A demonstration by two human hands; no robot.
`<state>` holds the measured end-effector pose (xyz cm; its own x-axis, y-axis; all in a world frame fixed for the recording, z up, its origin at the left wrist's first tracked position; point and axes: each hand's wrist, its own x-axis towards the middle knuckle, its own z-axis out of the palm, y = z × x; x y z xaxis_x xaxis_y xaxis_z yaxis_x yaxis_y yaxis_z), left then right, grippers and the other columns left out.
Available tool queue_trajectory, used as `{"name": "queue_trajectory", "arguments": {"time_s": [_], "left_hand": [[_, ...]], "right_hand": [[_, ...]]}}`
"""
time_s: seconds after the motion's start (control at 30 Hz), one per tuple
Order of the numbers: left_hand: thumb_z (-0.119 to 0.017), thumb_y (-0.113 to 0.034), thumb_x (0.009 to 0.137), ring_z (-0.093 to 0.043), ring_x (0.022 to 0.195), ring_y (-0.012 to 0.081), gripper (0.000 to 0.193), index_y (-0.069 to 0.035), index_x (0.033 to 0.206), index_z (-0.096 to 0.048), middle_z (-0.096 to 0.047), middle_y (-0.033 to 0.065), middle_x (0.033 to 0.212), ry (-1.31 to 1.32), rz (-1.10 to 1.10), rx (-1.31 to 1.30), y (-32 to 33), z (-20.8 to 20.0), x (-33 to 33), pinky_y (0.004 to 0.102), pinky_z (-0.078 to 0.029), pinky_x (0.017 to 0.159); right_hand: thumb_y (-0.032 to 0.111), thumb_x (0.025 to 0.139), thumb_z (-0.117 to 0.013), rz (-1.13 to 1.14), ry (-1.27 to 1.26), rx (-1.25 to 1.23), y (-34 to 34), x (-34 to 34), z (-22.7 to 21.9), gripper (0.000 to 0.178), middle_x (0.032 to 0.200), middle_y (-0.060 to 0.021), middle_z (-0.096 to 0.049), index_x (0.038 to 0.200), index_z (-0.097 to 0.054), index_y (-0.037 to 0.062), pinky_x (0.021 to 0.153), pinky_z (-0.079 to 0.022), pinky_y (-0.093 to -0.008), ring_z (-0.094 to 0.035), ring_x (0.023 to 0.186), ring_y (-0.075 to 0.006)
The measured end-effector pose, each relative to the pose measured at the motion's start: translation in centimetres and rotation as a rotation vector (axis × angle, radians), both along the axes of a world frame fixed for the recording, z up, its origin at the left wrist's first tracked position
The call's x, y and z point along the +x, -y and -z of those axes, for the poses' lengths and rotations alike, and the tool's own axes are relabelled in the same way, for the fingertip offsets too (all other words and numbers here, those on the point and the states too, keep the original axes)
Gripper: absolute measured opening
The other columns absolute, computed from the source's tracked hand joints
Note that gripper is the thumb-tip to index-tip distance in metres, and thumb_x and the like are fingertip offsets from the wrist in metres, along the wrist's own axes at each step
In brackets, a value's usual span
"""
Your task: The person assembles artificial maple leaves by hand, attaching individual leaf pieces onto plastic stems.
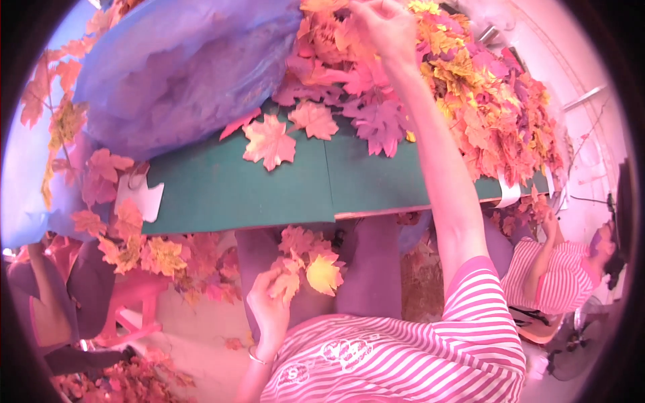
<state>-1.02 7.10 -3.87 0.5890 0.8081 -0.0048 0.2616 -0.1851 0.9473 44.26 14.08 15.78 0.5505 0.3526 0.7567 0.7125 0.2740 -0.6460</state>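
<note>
My left hand, wearing a thin bracelet, is closed on a small bunch of artificial maple leaves above my lap. The bunch is pink and orange with one yellow leaf at its right. My right arm stretches across the green table to a big heap of loose artificial leaves. At the top edge of the view, my right hand is in the heap with its fingers bent together; what they hold is hidden. Two single leaves, one pale orange and one pink, lie on the table in front of the heap.
A large blue translucent bag covers the table's far left. Leaf garlands hang at the left. Below stands a pink stool, with fallen leaves on the floor. One person sits at the right, another at the left.
</note>
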Motion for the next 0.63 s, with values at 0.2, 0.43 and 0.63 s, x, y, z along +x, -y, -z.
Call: {"name": "queue_trajectory", "arguments": {"time_s": [0.2, 0.43, 0.63], "left_hand": [[-0.069, 0.001, 0.090, -0.061, 0.078, 0.0060, 0.012, 0.005, 0.100, -0.072, -0.071, 0.0026, 0.091, 0.132, -0.020, -0.624, 1.7, 1.3, 0.0, 0.0221, -0.048, 0.067], [-0.059, -0.013, 0.097, -0.062, 0.081, 0.0088, 0.017, -0.002, 0.086, -0.064, -0.059, -0.0015, 0.075, 0.368, -0.280, -1.126, 7.8, 4.2, -0.1, 0.0217, -0.051, 0.079], [-0.082, -0.024, 0.089, -0.068, 0.093, 0.0161, 0.041, 0.000, 0.119, -0.069, -0.072, 0.0058, 0.104, 0.206, 0.001, -1.019, 3.6, -0.2, 1.8, 0.0299, -0.057, 0.088]], "right_hand": [[0.031, 0.093, -0.077, -0.550, 0.060, -0.282, 5.4, -11.9, -3.0, 0.027, 0.082, -0.0029, -0.073, 0.097, -0.072, 0.0043, 0.078, -0.060, -0.0277, -0.072, 0.079, -0.0147], [0.005, 0.086, -0.068, -1.031, -0.263, -0.674, 14.5, -29.6, 8.3, 0.013, 0.078, -0.0149, -0.062, 0.088, -0.055, 0.0010, 0.066, -0.051, -0.0407, -0.064, 0.072, -0.0359], [0.006, 0.090, -0.066, -0.521, -0.578, -1.040, 20.6, -28.5, 13.5, 0.014, 0.093, -0.0173, -0.065, 0.100, -0.058, 0.0016, 0.085, -0.052, -0.0439, -0.069, 0.095, -0.0295]]}}
